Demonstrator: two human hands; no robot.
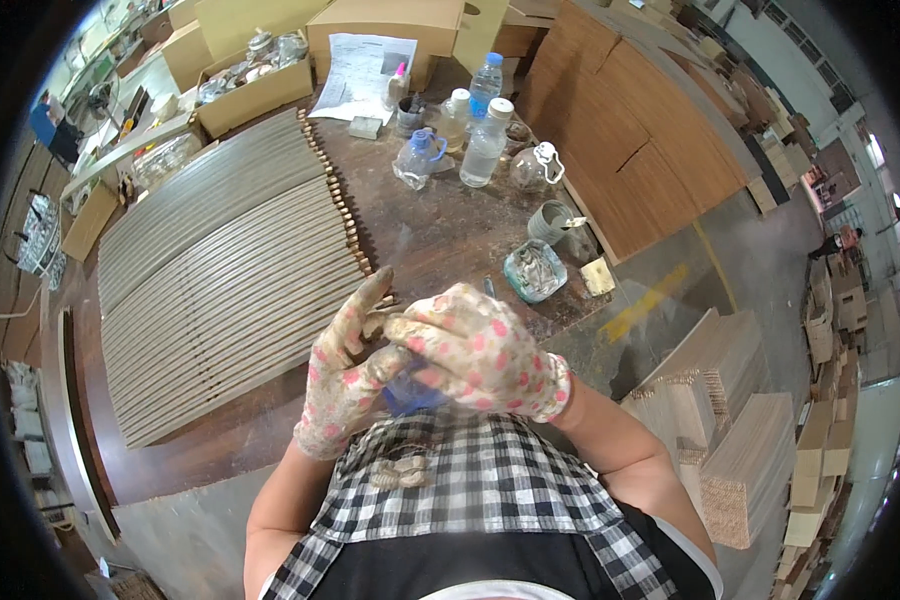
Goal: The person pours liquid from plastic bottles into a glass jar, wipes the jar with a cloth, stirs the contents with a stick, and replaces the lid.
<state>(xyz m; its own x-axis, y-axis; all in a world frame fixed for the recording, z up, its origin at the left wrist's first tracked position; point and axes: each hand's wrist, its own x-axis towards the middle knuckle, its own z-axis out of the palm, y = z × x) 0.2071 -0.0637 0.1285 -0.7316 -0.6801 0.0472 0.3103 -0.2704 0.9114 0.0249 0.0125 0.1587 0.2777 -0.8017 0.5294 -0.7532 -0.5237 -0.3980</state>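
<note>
My left hand (pixel 340 385) and my right hand (pixel 480 350) meet in front of my checked apron, both in stained white gloves with pink dots. The right fingers are curled together against the left hand's fingertips. On the left hand, the index finger sticks up while thumb and other fingers bend inward. Whatever lies between the fingertips is hidden. Just beneath them shows a blue, see-through piece (pixel 410 393); I cannot tell whether it is held. Beyond the left hand, long grey-brown strips (pixel 230 260) lie side by side on the dark table (pixel 410 240).
Several bottles, including a clear bottle with a white cap (pixel 486 145), stand at the back. A blue-green tub (pixel 535 272), a grey cup (pixel 550 222) and a yellowish block (pixel 598 277) sit near the right edge. Stacked wooden strips (pixel 740 470) stand at right, below brown boards (pixel 640 130).
</note>
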